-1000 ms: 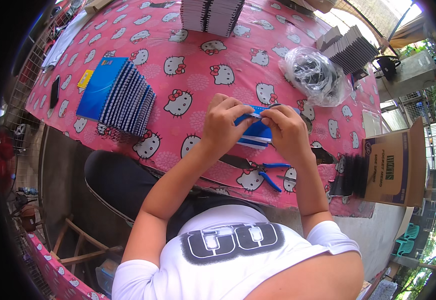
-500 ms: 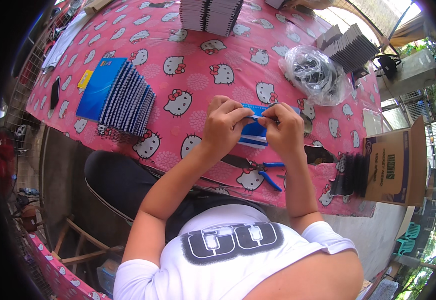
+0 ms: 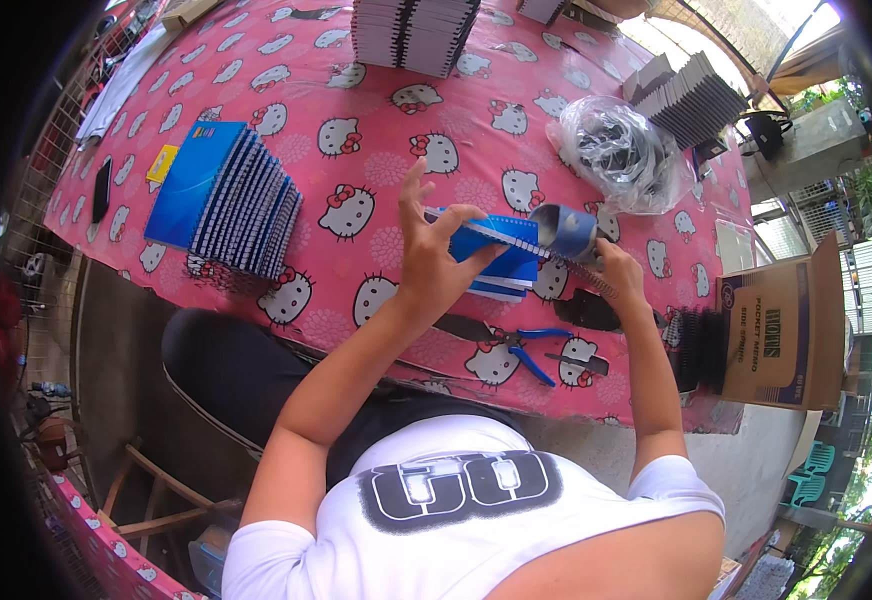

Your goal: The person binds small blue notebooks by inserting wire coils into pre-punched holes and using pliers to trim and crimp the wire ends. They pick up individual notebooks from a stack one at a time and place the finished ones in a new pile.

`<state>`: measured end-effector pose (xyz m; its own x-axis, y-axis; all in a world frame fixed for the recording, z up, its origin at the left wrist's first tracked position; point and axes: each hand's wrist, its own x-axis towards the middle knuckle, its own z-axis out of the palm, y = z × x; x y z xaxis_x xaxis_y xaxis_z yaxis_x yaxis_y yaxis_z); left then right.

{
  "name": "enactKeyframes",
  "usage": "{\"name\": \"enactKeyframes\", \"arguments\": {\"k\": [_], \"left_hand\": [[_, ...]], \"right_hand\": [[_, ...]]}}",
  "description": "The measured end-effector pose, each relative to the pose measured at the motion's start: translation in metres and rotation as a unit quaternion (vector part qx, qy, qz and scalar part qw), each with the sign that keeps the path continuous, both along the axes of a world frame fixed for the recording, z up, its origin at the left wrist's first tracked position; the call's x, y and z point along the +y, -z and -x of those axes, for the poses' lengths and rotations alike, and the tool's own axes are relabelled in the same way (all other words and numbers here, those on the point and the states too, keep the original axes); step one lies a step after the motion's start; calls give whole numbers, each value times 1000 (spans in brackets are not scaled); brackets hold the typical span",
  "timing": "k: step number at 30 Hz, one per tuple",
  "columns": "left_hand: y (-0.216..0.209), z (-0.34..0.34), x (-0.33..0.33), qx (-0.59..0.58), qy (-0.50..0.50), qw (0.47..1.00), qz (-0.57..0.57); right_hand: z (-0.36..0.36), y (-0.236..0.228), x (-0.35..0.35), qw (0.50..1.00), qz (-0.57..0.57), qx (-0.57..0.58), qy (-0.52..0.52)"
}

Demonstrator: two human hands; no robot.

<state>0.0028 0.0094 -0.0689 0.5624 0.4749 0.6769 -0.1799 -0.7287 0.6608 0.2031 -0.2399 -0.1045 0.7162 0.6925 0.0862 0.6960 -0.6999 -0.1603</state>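
Note:
My left hand [image 3: 438, 238] pinches a small blue notebook [image 3: 496, 262] between thumb and fingers, near its holed top edge; one finger points up. A dark spiral coil [image 3: 588, 277] runs from that edge toward the right. At the coil's outer end is my right hand [image 3: 618, 272], its fingers closed on it. A greyish-blue cylinder [image 3: 568, 234], perhaps a cup or roll, lies beside the right hand. Just in front of me on the pink cloth are pliers with blue handles [image 3: 528, 352] and a dark blade [image 3: 464, 326]. Another small dark blade [image 3: 578, 363] lies right of the pliers.
A stack of blue spiral notebooks [image 3: 221, 200] stands left on the patterned tablecloth [image 3: 386, 130]. At the back are more bound stacks [image 3: 414, 35]. To the right lie a clear plastic bag [image 3: 621, 155], grey stacks [image 3: 691, 100], black coils [image 3: 694, 345] and an open carton [image 3: 781, 330].
My right hand has moved off the notebook's edge to the right and slightly down, and the coil now shows. My left hand's upper fingers have straightened. The cylinder is more exposed.

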Motion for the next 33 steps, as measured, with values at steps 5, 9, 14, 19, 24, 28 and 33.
{"name": "enactKeyframes", "arguments": {"k": [5, 9, 14, 19, 24, 28, 33], "left_hand": [[-4, -6, -1, 74, 67, 985, 139], [-7, -11, 1, 96, 85, 980, 155], [-3, -13, 7, 81, 80, 988, 107], [-9, -13, 8, 94, 93, 983, 129], [-3, -7, 19, 69, 148, 928, 334], [3, 3, 29, -3, 202, 891, 406], [18, 6, 39, -13, 234, 887, 397]], "right_hand": [[-7, -10, 27, 979, -175, -69, 80], [-14, -42, 32, 731, -535, 398, -143], [-1, -76, 70, 939, -226, 144, -217], [3, -67, 83, 904, -311, 292, -42], [2, -66, 92, 857, -373, 287, -209], [18, -82, 110, 918, -299, 230, -121], [13, -69, 118, 967, -212, 79, -120]]}}
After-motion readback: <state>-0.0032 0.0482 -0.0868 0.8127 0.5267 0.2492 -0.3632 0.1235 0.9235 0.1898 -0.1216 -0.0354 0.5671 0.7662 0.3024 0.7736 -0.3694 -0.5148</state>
